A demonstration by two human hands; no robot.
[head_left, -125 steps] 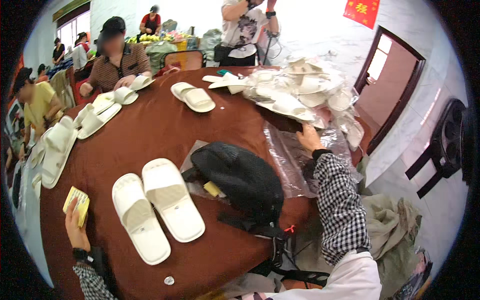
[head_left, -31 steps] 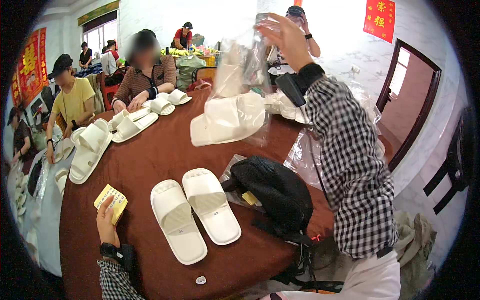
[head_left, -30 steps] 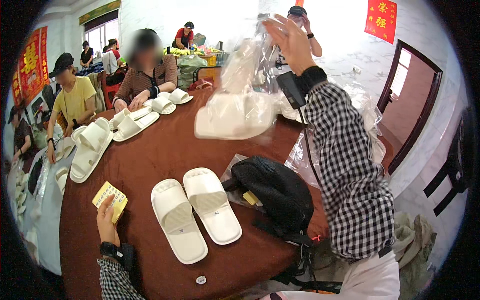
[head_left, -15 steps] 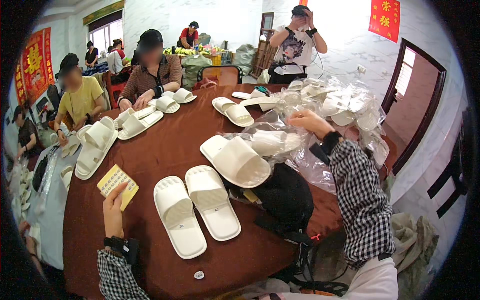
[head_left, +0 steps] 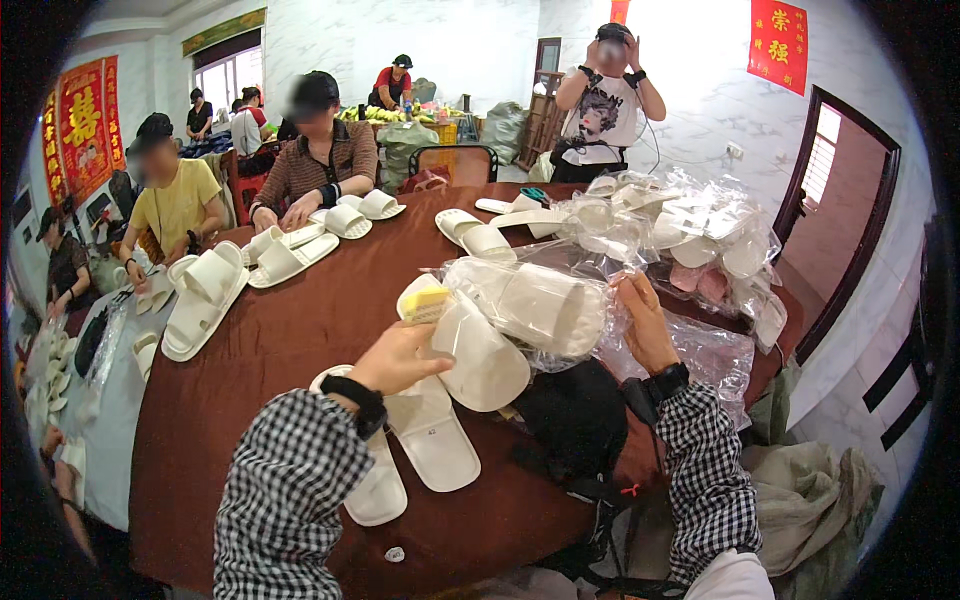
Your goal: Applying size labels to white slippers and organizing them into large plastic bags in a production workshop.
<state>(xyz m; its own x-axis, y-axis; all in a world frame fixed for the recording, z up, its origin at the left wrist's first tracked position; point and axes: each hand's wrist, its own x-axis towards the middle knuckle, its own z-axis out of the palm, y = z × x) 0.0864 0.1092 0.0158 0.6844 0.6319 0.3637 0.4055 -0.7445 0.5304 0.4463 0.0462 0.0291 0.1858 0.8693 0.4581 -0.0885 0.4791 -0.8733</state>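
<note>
My left hand [head_left: 400, 358] is closed on a yellow sheet of stickers [head_left: 427, 304], above the near ends of some slippers. My right hand [head_left: 645, 325] pinches the edge of a clear plastic bag that holds a white slipper [head_left: 545, 310]. The bagged slipper is tilted over a loose white slipper [head_left: 487, 362]. Below my left hand lies a pair of white slippers, the right one [head_left: 438, 445] in view and the left one [head_left: 378, 492] partly hidden by my forearm. A small round sticker [head_left: 395, 554] lies near the table's front.
A heap of bagged slippers [head_left: 690, 215] covers the far right of the brown table [head_left: 250, 400]. More slippers [head_left: 205, 300] lie along the far left edge. A black bag [head_left: 575, 415] sits below the bagged slipper. Co-workers sit at the left; one person [head_left: 605, 110] stands beyond the table.
My left hand has moved right and up with the sticker sheet, across the pair of slippers. My right hand has come nearer, and the bagged slipper has been drawn toward me over the loose one.
</note>
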